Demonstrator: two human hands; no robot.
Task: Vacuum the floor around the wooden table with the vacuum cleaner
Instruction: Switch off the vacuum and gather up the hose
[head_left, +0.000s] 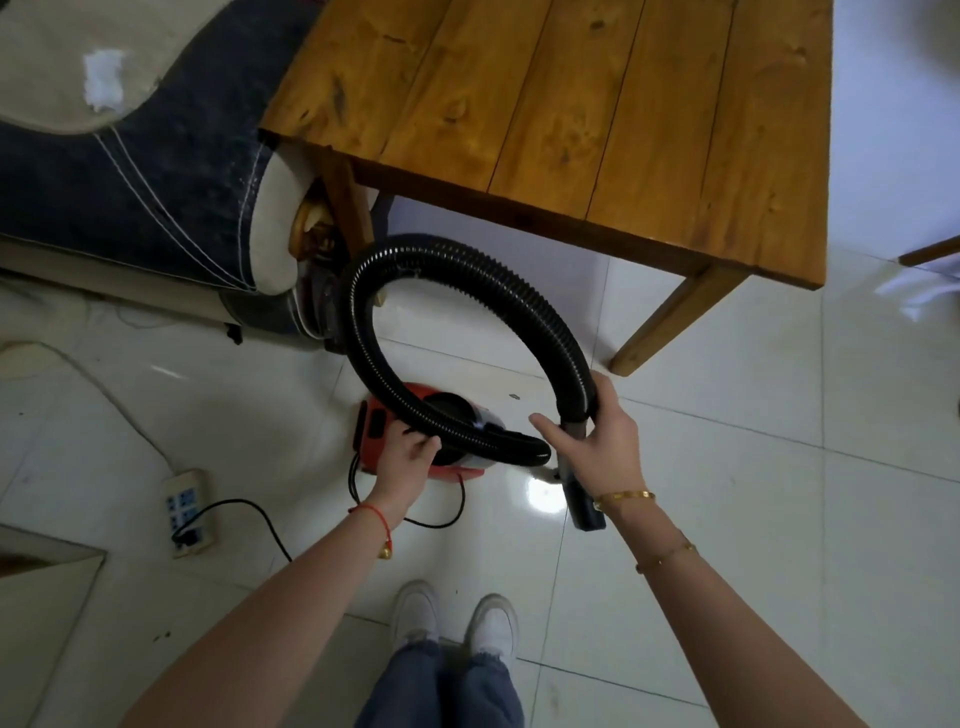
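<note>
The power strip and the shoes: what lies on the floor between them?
In the head view, between the power strip and the shoes lie the black cord, white tiles, and above them the left forearm.

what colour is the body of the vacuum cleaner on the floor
Red-orange, with a black top; the vacuum cleaner body shows in the head view, below the black hose.
</note>
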